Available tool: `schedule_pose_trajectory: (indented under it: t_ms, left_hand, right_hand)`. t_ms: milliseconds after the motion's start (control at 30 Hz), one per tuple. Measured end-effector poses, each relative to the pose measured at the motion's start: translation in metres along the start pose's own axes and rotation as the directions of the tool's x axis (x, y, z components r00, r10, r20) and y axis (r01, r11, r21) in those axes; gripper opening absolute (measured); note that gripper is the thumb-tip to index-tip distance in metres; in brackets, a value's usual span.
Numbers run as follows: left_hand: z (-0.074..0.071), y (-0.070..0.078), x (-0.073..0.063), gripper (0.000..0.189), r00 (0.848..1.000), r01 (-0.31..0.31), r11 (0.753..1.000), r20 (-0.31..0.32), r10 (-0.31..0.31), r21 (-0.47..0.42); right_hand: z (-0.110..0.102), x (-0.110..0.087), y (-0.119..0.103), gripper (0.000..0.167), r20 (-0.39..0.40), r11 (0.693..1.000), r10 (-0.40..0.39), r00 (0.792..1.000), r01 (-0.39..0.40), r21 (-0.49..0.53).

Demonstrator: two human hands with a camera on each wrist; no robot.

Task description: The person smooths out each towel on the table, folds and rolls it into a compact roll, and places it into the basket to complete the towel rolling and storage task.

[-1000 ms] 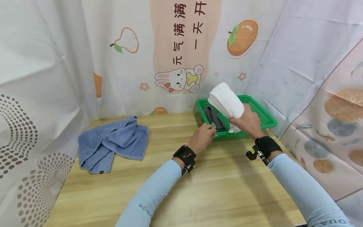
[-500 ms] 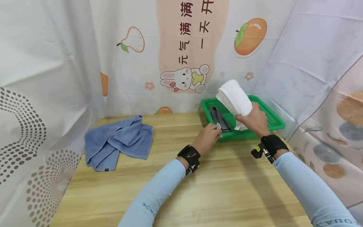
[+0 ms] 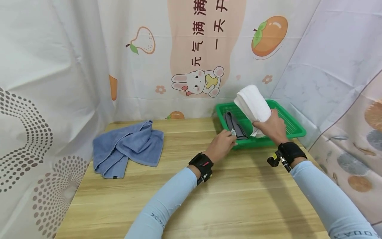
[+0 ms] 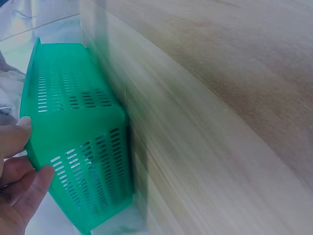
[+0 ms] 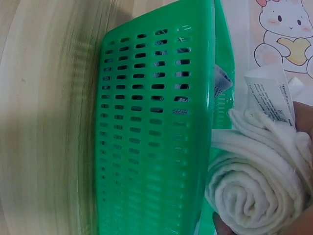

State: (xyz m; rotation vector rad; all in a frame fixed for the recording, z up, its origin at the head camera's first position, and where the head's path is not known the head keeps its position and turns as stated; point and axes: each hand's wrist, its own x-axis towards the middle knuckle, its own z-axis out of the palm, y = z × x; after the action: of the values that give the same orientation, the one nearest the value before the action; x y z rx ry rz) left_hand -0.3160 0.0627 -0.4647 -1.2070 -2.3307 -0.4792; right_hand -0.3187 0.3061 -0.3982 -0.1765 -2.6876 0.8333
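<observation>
Extending in front of the green basket (image 3: pixel 256 143), the bench (image 3: pixel 232 199) supports it. The left hand (image 3: pixel 221 146) is at the basket's near-left corner, its fingers closed in a pinch on the rim. Well to the left of the basket, a crumpled blue towel (image 3: pixel 134 144) lies on the bench. The right hand (image 3: pixel 273 127) is over the basket's near side, fingers curled around a rolled white towel (image 3: pixel 255 104); the roll is tilted above the basket. A folded grey cloth (image 3: pixel 238 130) lies in the basket's left part. Behind the basket hangs a printed curtain (image 3: pixel 149 73).
</observation>
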Motion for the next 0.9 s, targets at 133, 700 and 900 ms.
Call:
schedule_pose_trajectory:
  t_ms: [133,700,900]
  left_hand:
    - [-0.002,-0.001,0.001,0.009,1.000,0.009,1.000,0.013,-0.009,0.015]
    - [-0.003,0.003,0.003,0.009,1.000,0.014,1.000,0.017,-0.014,0.004]
    - [-0.003,0.003,0.003,0.009,1.000,0.013,1.000,0.008,-0.013,0.003]
  right_hand:
    - [0.003,0.004,0.002,0.089,0.016,1.000,0.017,1.000,-0.017,0.001]
    - [0.010,0.011,0.021,0.095,0.058,0.998,0.064,0.996,-0.063,-0.015]
    - [0.013,0.014,0.028,0.095,0.054,0.998,0.063,0.997,-0.062,-0.012]
